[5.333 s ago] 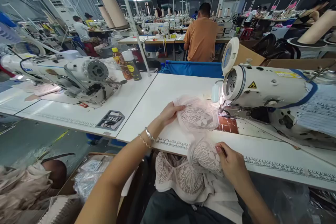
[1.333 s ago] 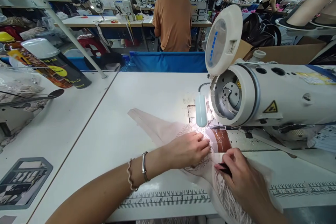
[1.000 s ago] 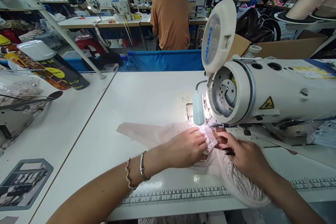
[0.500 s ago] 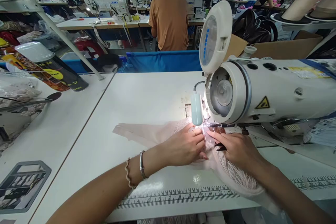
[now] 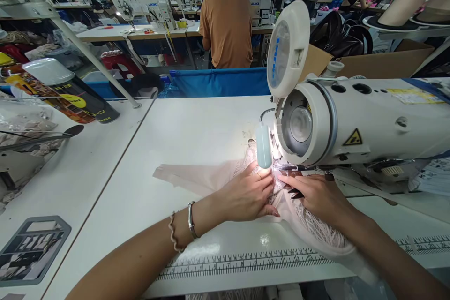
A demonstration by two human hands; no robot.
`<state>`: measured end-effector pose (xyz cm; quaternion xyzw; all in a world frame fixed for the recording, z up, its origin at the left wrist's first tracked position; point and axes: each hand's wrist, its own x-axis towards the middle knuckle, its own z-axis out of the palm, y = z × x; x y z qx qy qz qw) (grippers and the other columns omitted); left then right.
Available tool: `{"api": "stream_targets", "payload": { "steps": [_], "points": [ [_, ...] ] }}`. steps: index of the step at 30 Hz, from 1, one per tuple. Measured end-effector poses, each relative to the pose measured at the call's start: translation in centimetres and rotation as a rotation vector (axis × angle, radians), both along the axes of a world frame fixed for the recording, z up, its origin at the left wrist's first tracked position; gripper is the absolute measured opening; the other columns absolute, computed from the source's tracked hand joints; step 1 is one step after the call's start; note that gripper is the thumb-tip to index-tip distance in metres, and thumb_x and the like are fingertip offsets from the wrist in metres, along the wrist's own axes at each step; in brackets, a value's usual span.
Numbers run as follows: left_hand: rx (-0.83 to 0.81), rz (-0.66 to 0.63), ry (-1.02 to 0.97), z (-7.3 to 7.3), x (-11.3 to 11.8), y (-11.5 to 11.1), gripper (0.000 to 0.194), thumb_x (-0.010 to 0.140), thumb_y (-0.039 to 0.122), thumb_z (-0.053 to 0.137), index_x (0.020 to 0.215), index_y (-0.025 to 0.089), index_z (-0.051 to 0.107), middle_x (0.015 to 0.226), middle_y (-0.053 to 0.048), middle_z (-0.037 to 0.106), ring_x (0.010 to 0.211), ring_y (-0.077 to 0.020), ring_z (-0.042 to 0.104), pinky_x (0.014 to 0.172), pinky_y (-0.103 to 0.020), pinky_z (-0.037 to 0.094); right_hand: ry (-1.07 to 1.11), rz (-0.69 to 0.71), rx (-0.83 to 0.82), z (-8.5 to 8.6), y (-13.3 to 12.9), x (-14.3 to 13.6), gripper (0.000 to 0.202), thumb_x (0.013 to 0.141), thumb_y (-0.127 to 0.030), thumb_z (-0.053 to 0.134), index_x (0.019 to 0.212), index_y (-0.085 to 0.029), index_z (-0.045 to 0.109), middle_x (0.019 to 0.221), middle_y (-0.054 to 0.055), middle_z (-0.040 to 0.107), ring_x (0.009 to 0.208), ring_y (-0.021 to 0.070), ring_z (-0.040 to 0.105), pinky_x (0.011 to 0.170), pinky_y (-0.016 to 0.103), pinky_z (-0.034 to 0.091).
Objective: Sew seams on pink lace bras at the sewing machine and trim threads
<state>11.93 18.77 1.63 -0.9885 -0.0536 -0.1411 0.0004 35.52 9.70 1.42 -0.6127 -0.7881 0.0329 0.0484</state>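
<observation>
Two hands (image 5: 246,194) pressing lace fabric (image 5: 316,232) flat, seemingly ungripped, white table (image 5: 197,122), busy sewing hall

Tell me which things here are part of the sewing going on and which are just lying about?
In use:
left hand and right hand, both flat on the pink lace fabric
sewing machine
small lamp, lit

Lying about:
dark spray can
printed ruler strip
cardboard box
</observation>
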Motion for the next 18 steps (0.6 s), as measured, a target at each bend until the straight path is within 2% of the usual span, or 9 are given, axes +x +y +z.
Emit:
{"api": "stream_targets", "payload": {
  "steps": [3,6,10,15,18],
  "points": [
    [0.014,0.021,-0.001,0.1,0.0,0.0,0.069,0.106,0.058,0.017,0.124,0.008,0.059,0.112,-0.016,0.069,0.109,-0.0303,0.060,0.105,-0.050,0.034,0.021,-0.013,-0.015,-0.1,0.1,0.2,0.061,0.085,-0.008,0.047,0.137,-0.035,0.063,0.106,0.000,0.078,0.089,0.0185,0.071,0.078,0.029,0.055],
    [0.020,0.047,0.004,0.0,-0.1,0.1,0.064,0.106,0.059,0.022,0.119,0.010,0.062,0.117,-0.017,0.068,0.113,-0.0323,0.060,0.108,-0.053,0.030,0.048,-0.005,-0.026,-0.2,0.3,0.3,0.060,0.087,-0.010,0.046,0.139,-0.035,0.061,0.109,0.000,0.078,0.092,0.0191,0.071,0.081,0.031,0.055],
    [-0.006,0.042,0.005,-0.3,-0.1,0.2,0.064,0.107,0.057,0.021,0.115,0.010,0.064,0.122,-0.017,0.068,0.115,-0.0317,0.059,0.111,-0.054,0.027,0.085,0.042,-0.003,-0.8,0.4,0.7,0.054,0.090,-0.010,0.043,0.132,-0.033,0.066,0.106,0.001,0.077,0.095,0.0189,0.070,0.089,0.032,0.054],
    [-0.049,0.078,0.005,-0.3,-0.1,0.3,0.065,0.107,0.056,0.017,0.129,0.010,0.057,0.119,-0.016,0.069,0.110,-0.0297,0.062,0.109,-0.053,0.027,0.096,0.017,-0.012,-1.7,0.6,1.0,0.050,0.092,-0.016,0.043,0.133,-0.034,0.065,0.107,0.001,0.077,0.096,0.0202,0.070,0.089,0.034,0.054],
    [-0.070,0.095,0.009,-0.4,0.0,0.4,0.060,0.108,0.053,0.019,0.121,0.012,0.061,0.119,-0.016,0.068,0.108,-0.0298,0.062,0.105,-0.052,0.030,0.094,-0.033,-0.012,-1.0,0.4,1.0,0.046,0.092,-0.018,0.043,0.129,-0.033,0.065,0.112,0.002,0.076,0.097,0.0209,0.071,0.084,0.033,0.054]
  ]
}}
